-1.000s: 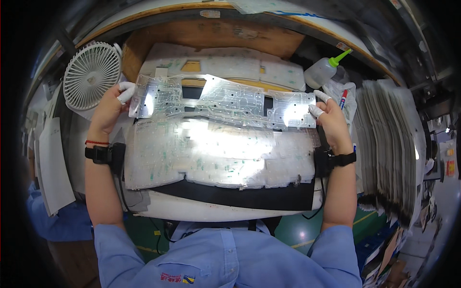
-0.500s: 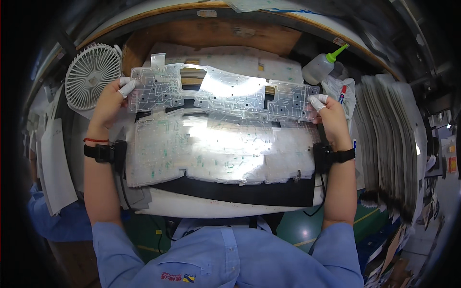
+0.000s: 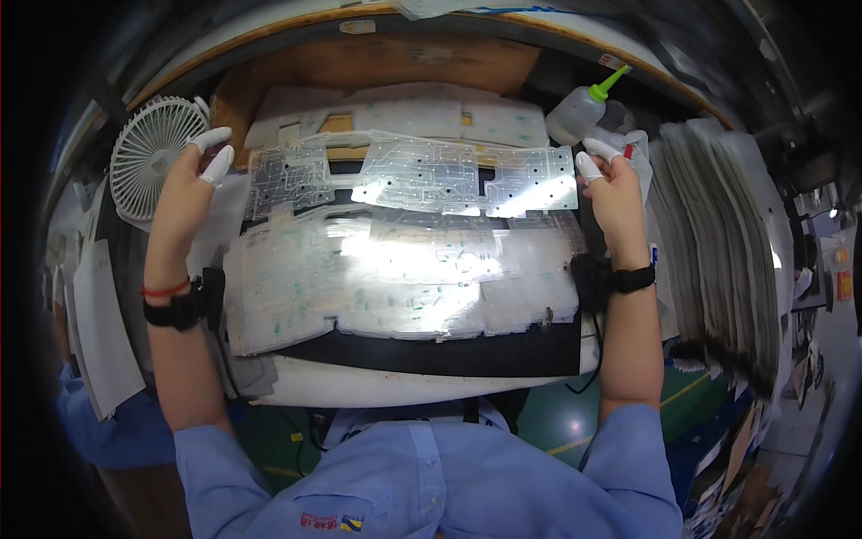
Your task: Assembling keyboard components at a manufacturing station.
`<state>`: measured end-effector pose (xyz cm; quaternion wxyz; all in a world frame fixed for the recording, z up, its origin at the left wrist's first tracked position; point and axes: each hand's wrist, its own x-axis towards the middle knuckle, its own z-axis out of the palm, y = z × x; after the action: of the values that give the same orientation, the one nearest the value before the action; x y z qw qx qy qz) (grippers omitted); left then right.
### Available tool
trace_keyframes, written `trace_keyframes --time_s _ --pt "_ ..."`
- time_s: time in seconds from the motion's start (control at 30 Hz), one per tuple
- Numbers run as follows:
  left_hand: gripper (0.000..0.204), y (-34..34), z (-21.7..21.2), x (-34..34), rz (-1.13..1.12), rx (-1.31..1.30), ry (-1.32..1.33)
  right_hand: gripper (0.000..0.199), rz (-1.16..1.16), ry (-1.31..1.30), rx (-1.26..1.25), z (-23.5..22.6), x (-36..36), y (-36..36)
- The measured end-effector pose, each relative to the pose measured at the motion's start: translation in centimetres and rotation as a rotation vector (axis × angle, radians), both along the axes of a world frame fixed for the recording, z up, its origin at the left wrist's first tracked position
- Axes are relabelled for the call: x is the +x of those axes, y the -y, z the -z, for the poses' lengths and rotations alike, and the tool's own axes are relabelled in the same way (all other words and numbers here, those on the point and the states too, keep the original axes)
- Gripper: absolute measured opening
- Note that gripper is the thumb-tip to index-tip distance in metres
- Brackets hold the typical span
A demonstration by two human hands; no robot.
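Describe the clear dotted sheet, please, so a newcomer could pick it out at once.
Find the big pile of pale sheets on the black mat. Just beyond it, between the left hand and right hand, is one clear sheet. Dark dots among its circuit lines set it apart from the green-marked pile.

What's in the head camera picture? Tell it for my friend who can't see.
A clear patterned sheet is beyond a pile of similar sheets, between a person's open left hand, apart from it, and right hand, near its edge. A white fan and green-tipped bottle are nearby.
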<state>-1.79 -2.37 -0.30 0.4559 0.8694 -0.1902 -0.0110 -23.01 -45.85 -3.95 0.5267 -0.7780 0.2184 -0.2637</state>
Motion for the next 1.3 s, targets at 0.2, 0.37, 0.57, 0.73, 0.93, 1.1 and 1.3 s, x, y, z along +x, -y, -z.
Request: trace_keyframes --time_s 0.2,0.37,0.57,0.73,0.93,1.1,1.3 --pt "0.048 10.3 -5.2 -12.3 0.811 0.030 -0.238 0.040 -0.039 0.078 -0.162 -4.3 -1.3 -3.0" --pt "0.066 17.2 -0.6 -18.8 1.001 -0.083 -0.095 0.045 -0.180 0.201 -0.264 -7.5 -0.2 -9.2" --pt "0.047 18.7 0.1 -19.8 1.119 -0.186 -0.426 0.042 -0.266 0.261 0.044 -9.6 -1.2 -11.9" --pt "0.046 18.7 0.6 -19.0 1.200 -0.149 -0.424 0.036 -0.536 0.288 0.700 -9.5 -1.7 -12.4" --pt "0.046 18.5 2.1 -18.9 1.252 -0.146 -0.486 0.038 -0.579 0.332 0.792 -9.2 -1.4 -13.2" --pt "0.046 18.4 1.8 -18.8 1.204 -0.023 -0.423 0.042 -0.245 0.464 -0.321 -8.2 0.0 -13.1" --pt "0.049 19.2 2.9 -18.5 1.241 -0.198 -0.428 0.047 -0.302 0.602 -0.557 -7.9 -0.2 -13.3"
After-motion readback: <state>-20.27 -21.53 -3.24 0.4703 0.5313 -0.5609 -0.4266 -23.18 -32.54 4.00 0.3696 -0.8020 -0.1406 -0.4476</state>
